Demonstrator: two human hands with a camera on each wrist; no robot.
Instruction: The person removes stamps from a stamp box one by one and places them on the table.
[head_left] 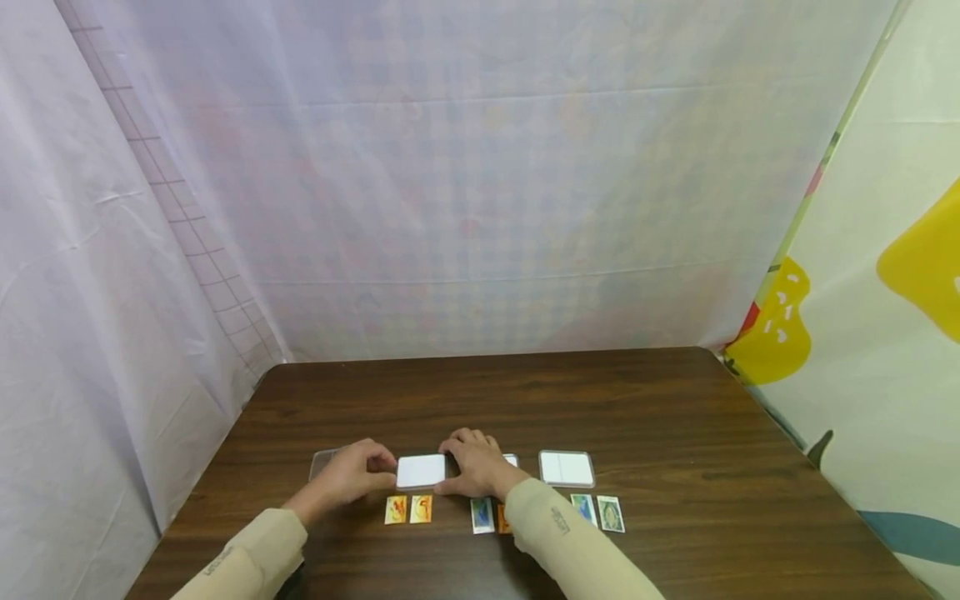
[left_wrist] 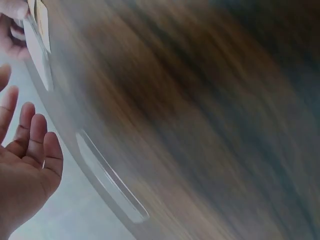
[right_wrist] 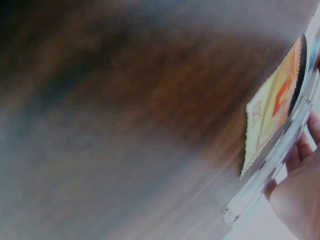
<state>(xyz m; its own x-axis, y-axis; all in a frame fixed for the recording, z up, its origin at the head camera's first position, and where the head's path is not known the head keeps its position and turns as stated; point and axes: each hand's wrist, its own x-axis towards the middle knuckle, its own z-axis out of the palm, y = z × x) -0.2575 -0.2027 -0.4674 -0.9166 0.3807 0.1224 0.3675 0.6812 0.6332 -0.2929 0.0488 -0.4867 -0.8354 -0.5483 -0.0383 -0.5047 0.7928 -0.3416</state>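
Observation:
Between my two hands a flat clear plastic case (head_left: 421,472) with a white insert lies on the dark wooden table (head_left: 637,400). My right hand (head_left: 476,467) holds its right end, thumb at the near corner and a finger at the far one. Close to its left end is my left hand (head_left: 356,471); in the left wrist view the left fingers (left_wrist: 37,132) are loosely bent and hold nothing. Two orange stamps (head_left: 408,509) lie just in front of this case. The left hand partly covers another clear case (head_left: 322,461).
Behind the right hand, a further case (head_left: 512,459) is mostly hidden. To the right stands a white-backed case (head_left: 566,468), with a blue stamp (head_left: 583,508) and a greenish stamp (head_left: 611,513) before it. A blue stamp (head_left: 482,515) and a partly covered orange stamp (head_left: 503,521) lie by the right forearm.

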